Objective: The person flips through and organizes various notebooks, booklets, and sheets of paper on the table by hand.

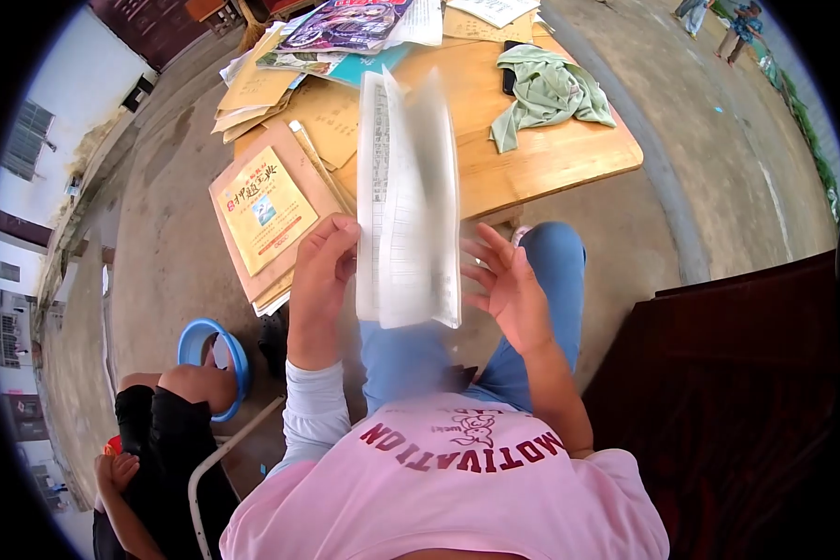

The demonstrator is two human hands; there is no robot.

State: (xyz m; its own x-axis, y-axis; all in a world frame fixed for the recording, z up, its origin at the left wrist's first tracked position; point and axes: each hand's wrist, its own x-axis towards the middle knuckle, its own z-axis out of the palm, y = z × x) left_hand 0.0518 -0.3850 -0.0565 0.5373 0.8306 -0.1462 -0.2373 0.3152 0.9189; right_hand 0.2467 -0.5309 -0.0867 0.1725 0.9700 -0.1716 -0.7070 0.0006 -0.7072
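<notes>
Upright over my lap is an exercise book (406, 215) with written pages; its leaves are fanned apart, and some are blurred by motion. My left hand (325, 257) is closed on its left edge, thumb in front. On the other side my right hand (513, 285) has its fingers spread at the right edge; whether the fingertips touch the pages I cannot tell. Left of the exercise book, a yellow booklet (263, 211) with a printed cover lies on a brown paper stack (229, 187) at the table's near left corner.
The wooden table (504, 177) carries a purple magazine (341, 23), several brown papers (322, 112), a green cloth (551, 89) and a dark phone (509, 75). A seated person (173, 420) is at my left, by a blue basin (241, 359). Dark furniture (719, 373) stands right.
</notes>
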